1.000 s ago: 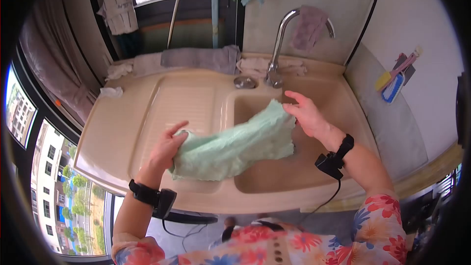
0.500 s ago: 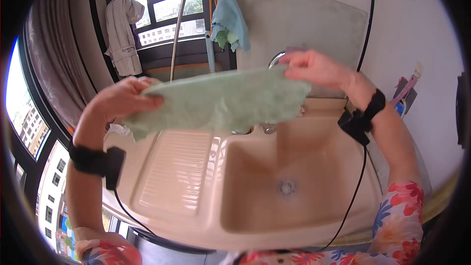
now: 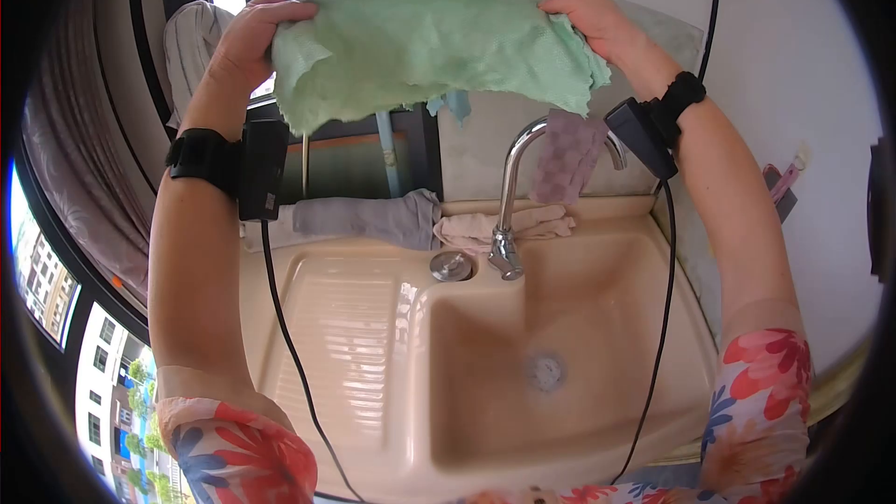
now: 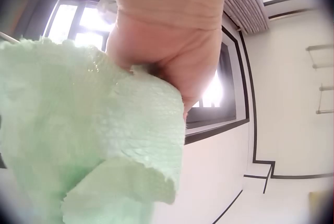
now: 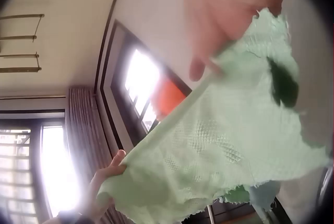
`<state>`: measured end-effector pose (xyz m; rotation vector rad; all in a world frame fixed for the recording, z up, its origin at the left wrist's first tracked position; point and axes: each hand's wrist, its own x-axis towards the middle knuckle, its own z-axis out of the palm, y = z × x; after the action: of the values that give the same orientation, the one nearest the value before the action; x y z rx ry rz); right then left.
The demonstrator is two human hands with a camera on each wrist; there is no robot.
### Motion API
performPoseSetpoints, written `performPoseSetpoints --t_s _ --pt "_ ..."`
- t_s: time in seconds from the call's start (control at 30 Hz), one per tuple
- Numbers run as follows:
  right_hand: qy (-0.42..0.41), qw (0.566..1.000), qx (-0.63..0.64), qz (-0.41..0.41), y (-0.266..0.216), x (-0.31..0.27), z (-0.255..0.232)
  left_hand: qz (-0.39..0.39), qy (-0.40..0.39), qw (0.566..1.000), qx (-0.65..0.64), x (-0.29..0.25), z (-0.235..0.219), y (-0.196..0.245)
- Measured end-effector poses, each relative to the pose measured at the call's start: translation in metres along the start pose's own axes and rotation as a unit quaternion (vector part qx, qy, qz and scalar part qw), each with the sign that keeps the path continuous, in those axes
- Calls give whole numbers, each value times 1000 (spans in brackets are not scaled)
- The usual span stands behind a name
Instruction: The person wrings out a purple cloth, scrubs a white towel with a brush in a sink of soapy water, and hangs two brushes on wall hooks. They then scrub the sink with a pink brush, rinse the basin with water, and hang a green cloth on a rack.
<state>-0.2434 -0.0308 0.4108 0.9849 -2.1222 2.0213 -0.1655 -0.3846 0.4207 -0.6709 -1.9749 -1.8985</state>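
Observation:
A light green cloth (image 3: 425,47) with frayed edges is stretched between both hands, raised high above the back of the sink. My left hand (image 3: 254,39) pinches its upper left corner between thumb and fingers. At the opposite upper corner, my right hand (image 3: 599,22) grips the edge. The left wrist view shows the cloth (image 4: 62,119) hanging below the left hand (image 4: 167,41), with one corner folded over. Seen from the right wrist, the cloth's (image 5: 203,135) textured face spans from the right hand (image 5: 229,15) down to the left hand (image 5: 107,177).
Below lies a beige sink (image 3: 476,401) with a ribbed drainboard (image 3: 345,355) to its left. A chrome faucet (image 3: 510,177) stands behind it with a purple cloth (image 3: 567,157) draped over. A grey towel (image 3: 369,220) and a pale cloth (image 3: 504,226) lie along the back ledge.
Both hands have lifted the green cloth from over the sink up toward the window and wall, holding it spread between them. The view has tilted upward and shows the faucet below the cloth.

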Motion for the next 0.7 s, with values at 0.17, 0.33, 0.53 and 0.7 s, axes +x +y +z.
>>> performPoseSetpoints --t_s 0.17,0.33,0.53,0.7 --pt "57 841 -529 -96 3 21 3 121 64 823 552 42 -2 -30" --pt "149 785 -556 -229 15 88 -9 168 238 669 684 93 24 -37" --pt "158 858 -456 -175 67 135 5 -3 191 744 640 148 33 -78" --pt "5 950 -298 92 77 95 26 -156 132 931 302 138 38 -122"
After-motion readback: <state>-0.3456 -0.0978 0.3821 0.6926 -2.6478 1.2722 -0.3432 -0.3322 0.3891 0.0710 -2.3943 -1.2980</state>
